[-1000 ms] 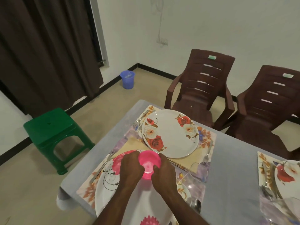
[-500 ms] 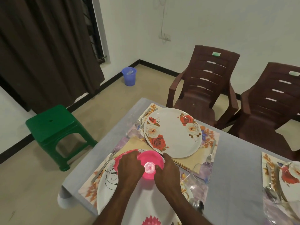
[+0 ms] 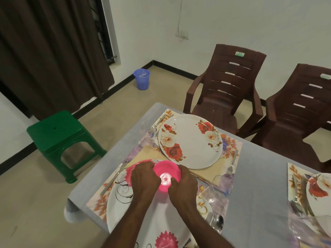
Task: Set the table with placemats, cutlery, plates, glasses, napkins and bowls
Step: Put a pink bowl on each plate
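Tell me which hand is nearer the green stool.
Left. The left hand grips the pink bowl on the side toward the green stool; the right hand grips the far side.

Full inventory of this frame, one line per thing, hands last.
Pink plastic bowl: 1, held over near plate.
White floral plates: 3, on placemats; one near, one far, one right edge.
Floral placemats: 3, on grey table.
Steel forks: 2 clearly visible, beside plates.
Steel spoon: 1, near plate's right.
Brown plastic chairs: 2, far side.
Green plastic stool: 1, floor, left.
Blue bucket: 1, by wall.
Left hand, right hand: gripping the bowl.
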